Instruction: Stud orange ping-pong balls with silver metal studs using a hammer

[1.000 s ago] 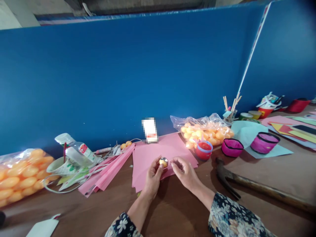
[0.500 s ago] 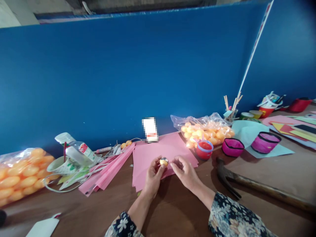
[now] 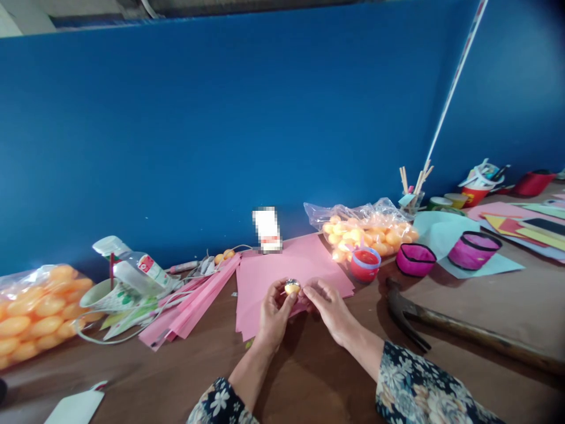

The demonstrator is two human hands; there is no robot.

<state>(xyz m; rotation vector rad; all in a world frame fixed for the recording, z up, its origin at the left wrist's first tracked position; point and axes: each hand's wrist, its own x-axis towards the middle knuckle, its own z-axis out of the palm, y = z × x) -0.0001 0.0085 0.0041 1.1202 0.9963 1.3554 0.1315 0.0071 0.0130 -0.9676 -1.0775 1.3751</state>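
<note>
My left hand [image 3: 272, 312] pinches a small orange ball with a shiny silver cap [image 3: 292, 287] between thumb and fingertips, just above a pink paper sheet [image 3: 282, 268] on the brown table [image 3: 309, 377]. My right hand [image 3: 329, 303] is right beside it, fingers curled, fingertips touching the ball's right side. Both wrists rest low over the table, in flowered sleeves.
A bag of orange balls [image 3: 368, 229] and a red cup [image 3: 365, 265] lie behind the right hand, with two magenta bowls [image 3: 415, 259] further right. A hammer [image 3: 441, 330] lies at the right. Pink strips [image 3: 194, 303], a bottle [image 3: 132, 265] and another bag of balls [image 3: 30, 312] sit left.
My right hand has closed in from a little apart until its fingertips meet the ball. The left hand keeps its pinch; the view has tilted slightly.
</note>
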